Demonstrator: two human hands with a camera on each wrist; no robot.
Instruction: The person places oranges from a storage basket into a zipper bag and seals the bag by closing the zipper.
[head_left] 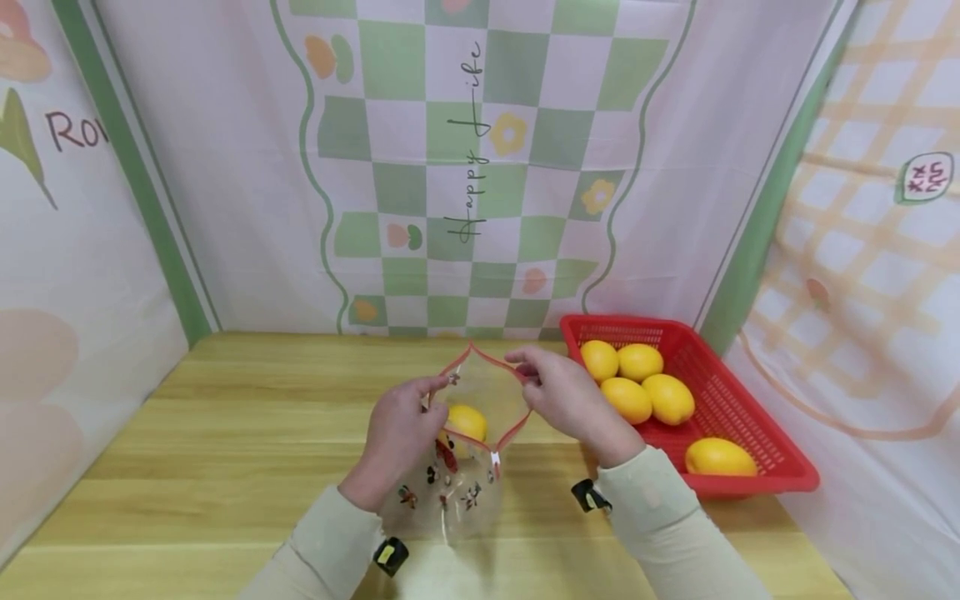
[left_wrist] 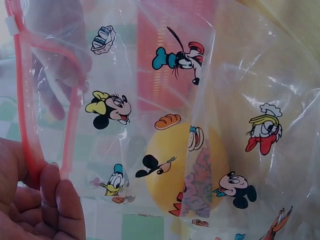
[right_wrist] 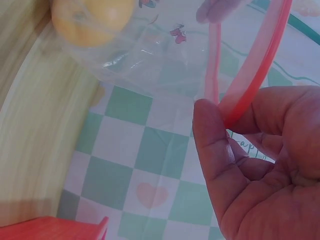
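Observation:
A clear zip bag (head_left: pixel 472 500) printed with small cartoon figures stands on the table, its red-edged mouth spread wide. My left hand (head_left: pixel 401 429) pinches the left side of the rim, and in the left wrist view the fingers (left_wrist: pixel 62 200) curl over the red strip. On the other side, my right hand (head_left: pixel 566 396) pinches the rim between thumb and finger, as the right wrist view shows at the red strip (right_wrist: pixel 265 60). Inside the bag lies a yellow lemon (head_left: pixel 467 422), seen through the plastic. A white slider (head_left: pixel 495 459) sits at the near corner of the mouth.
A red plastic basket (head_left: pixel 780 454) stands to the right, beside my right forearm. Several lemons (head_left: pixel 667 398) lie at its far left, and one lemon (head_left: pixel 720 457) lies near its front edge. Patterned cloth (head_left: pixel 465 167) hangs behind the wooden table (head_left: pixel 247 433).

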